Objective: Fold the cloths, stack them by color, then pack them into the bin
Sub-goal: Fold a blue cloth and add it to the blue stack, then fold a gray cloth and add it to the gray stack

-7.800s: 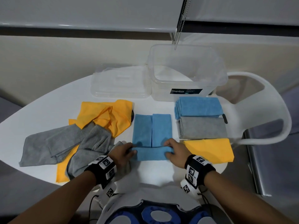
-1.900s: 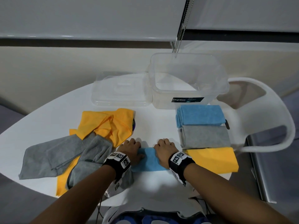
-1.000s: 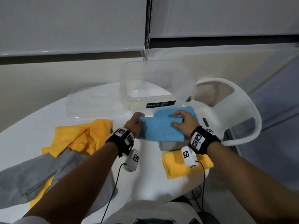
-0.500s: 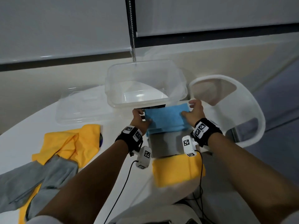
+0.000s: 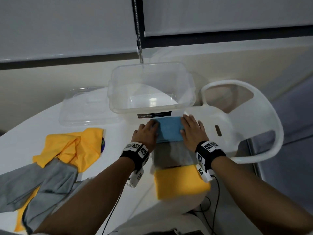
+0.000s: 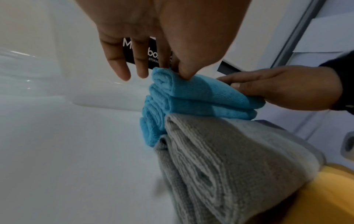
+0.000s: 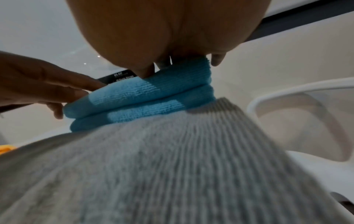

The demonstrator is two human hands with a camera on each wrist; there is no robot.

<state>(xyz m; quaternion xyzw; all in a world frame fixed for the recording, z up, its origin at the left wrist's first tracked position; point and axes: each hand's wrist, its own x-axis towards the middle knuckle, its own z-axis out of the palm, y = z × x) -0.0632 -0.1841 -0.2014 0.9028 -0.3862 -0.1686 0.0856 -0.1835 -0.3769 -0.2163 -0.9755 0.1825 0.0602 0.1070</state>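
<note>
1. My left hand [image 5: 145, 133] and right hand [image 5: 193, 131] hold the folded blue cloth [image 5: 170, 131], fingers [image 6: 114, 63] clamped on its two ends.
2. It rests between my fingers on a second blue cloth [image 6: 201, 109], short of the bin [image 5: 149, 110], beyond the grey cloth [image 5: 172, 155].

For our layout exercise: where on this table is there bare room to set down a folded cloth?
Bare table lies between the loose cloths and the folded stacks, nearer the person. Crowded: the stacks, close by the bin.
</note>
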